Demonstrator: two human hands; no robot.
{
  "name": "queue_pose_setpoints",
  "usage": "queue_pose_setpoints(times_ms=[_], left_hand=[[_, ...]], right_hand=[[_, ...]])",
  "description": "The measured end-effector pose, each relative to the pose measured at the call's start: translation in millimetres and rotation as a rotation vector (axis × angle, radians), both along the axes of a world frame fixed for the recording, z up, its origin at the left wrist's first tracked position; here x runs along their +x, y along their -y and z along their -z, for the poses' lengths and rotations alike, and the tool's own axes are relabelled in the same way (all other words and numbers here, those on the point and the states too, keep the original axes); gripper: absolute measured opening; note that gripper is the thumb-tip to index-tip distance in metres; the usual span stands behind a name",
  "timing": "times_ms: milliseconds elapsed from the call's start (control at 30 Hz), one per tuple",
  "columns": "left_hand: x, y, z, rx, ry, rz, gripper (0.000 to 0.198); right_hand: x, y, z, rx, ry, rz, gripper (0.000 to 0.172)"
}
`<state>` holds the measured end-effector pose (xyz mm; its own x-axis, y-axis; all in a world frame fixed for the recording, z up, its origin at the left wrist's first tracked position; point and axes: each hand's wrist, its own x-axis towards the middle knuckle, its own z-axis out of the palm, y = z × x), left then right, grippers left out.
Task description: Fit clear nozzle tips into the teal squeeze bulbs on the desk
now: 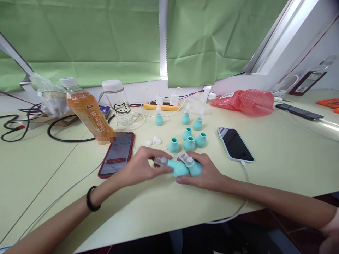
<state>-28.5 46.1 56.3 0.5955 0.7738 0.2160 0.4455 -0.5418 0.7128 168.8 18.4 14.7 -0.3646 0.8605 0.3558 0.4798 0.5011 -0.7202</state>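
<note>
Just above the table, my left hand (147, 164) is closed in a pinch around the clear nozzle and neck of a teal nasal aspirator (180, 169), which lies tilted sideways. My right hand (208, 173) is closed around a second teal aspirator (196, 169) with a translucent tip, and its thumb reaches under the first bulb. The two bulbs touch. Beyond my hands stand several open-necked teal bulbs (173, 145). Farther back are three teal bulbs with clear tips, one being the left aspirator (159, 120). Small white translucent pieces (156, 140) lie left of the open bulbs.
A red-cased phone (116, 155) lies left, below a tilted orange drink bottle (87, 113) and a clear cup (120, 106). At the back are a yellow power strip (150, 106) and a red plastic bag (246, 102). A charging phone (236, 144) with its cable lies right.
</note>
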Motion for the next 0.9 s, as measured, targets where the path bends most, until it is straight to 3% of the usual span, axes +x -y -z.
queue_pose_setpoints(times_ms=[133,233,333,467,633,767,833,900], left_hand=[[-12,-21,-15.9,-0.053,0.155,-0.167,0.026],[-9,-19,-18.2,-0.092,0.166,-0.097,0.023],[4,-3,-10.7,-0.159,0.181,0.011,0.022],[14,10,-3.0,-0.203,0.190,0.028,0.019],[15,14,-0.2,0.114,0.037,-0.047,0.021],[20,20,2.3,0.376,0.070,-0.118,0.021],[18,21,-0.1,0.268,0.117,-0.100,0.021],[15,20,-4.5,-0.044,0.159,-0.033,0.019]], right_hand=[[1,2,1.5,-0.124,-0.184,-0.039,0.041],[2,1,0.4,-0.148,-0.240,-0.053,0.038],[2,-1,-1.8,-0.169,-0.273,-0.077,0.042],[1,-2,-2.9,-0.352,-0.300,-0.115,0.039],[0,-4,-3.2,-0.351,-0.281,0.025,0.032],[0,-5,-4.9,-0.315,-0.320,0.090,0.029],[1,-4,-7.9,-0.344,-0.326,0.056,0.029],[2,0,-12.2,-0.405,-0.333,-0.040,0.029]])
